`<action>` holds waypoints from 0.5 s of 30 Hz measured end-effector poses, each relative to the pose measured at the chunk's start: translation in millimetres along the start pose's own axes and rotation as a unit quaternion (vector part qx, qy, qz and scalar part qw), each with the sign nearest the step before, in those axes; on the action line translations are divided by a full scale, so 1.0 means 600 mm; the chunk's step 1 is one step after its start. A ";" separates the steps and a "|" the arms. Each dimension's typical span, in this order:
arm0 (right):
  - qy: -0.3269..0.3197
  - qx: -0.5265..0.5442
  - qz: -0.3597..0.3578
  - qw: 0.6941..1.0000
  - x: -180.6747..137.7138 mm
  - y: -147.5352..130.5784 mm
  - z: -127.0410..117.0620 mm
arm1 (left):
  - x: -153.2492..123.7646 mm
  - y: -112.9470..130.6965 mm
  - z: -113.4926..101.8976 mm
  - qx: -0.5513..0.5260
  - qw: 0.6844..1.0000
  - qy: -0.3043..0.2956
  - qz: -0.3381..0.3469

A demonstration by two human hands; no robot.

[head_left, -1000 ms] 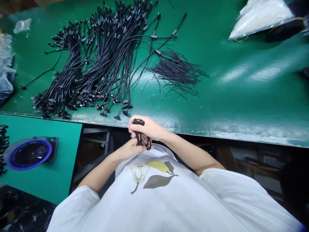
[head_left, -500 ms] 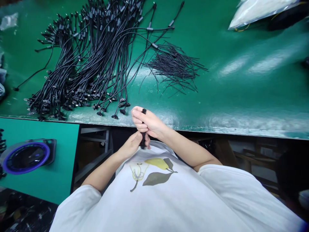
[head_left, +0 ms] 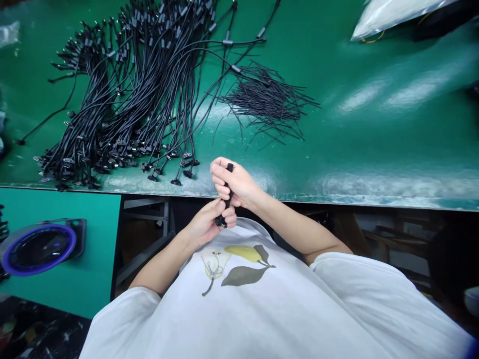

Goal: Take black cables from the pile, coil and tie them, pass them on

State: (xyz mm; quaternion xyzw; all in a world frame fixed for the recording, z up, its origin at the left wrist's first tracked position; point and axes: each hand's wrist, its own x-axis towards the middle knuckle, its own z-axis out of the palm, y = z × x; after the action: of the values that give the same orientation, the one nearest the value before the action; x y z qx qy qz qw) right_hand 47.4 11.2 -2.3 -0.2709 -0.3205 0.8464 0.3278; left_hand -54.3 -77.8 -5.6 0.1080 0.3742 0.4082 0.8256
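Observation:
Both hands meet just below the front edge of the green table (head_left: 374, 149), close to my chest. My right hand (head_left: 234, 183) is closed around the upper part of a folded black cable (head_left: 227, 198), whose end sticks out above the fingers. My left hand (head_left: 207, 223) pinches the cable's lower end from below. A big pile of black cables with connectors (head_left: 127, 94) lies on the table to the upper left. A smaller heap of thin black ties (head_left: 267, 102) lies straight ahead of my hands.
A clear plastic bag (head_left: 389, 15) lies at the far right of the table. On a lower teal surface (head_left: 75, 279) at the left sits a round device with a blue ring (head_left: 37, 247). Under the table is a dark metal frame (head_left: 145, 229).
The looped cable has been pressed into a tight straight bundle between my hands. My right hand has risen slightly toward the table edge, and the view has tilted a little.

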 end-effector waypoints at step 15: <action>-0.201 -0.740 -0.326 0.553 -0.067 -0.039 -0.070 | 0.018 0.019 -0.034 0.312 0.945 0.056 0.079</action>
State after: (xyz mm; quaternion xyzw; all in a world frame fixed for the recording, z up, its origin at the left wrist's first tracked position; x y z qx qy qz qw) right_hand 110.3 10.8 -2.6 -0.1177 -0.9579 0.1784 0.1919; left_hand -71.6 -65.0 -19.9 0.3666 0.5190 0.3398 0.6934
